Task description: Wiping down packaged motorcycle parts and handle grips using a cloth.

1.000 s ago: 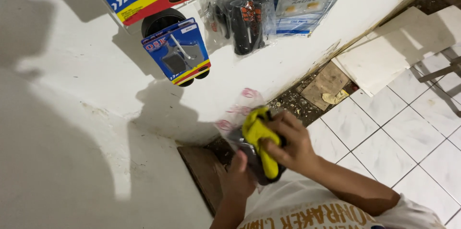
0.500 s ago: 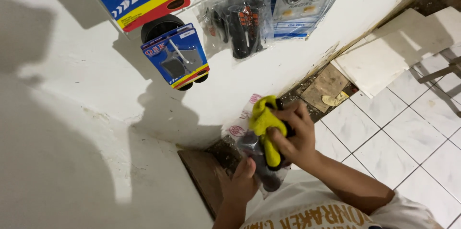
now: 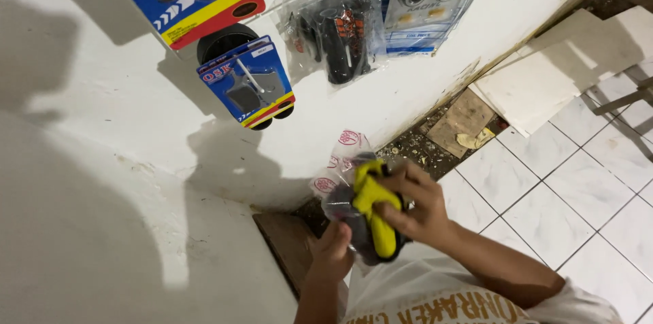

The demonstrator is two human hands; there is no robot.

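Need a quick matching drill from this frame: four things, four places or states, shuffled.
1. yellow-and-black part in a clear plastic bag
2. blue-and-yellow carded pack
3. loose white tile slab
4. torn brown cardboard scrap

a. leaning at the wall's foot
b. lying in floor rubble
c. held in both hands
d. hanging on the white wall

Pairs: 1-c, 2-d, 3-a, 4-b

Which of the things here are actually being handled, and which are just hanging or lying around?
In hand:
- yellow and black part in a clear plastic bag
- left hand, right hand on it

Just around:
- blue packaged parts on the wall
- black parts in clear bag
- loose white tiles
- floor rubble
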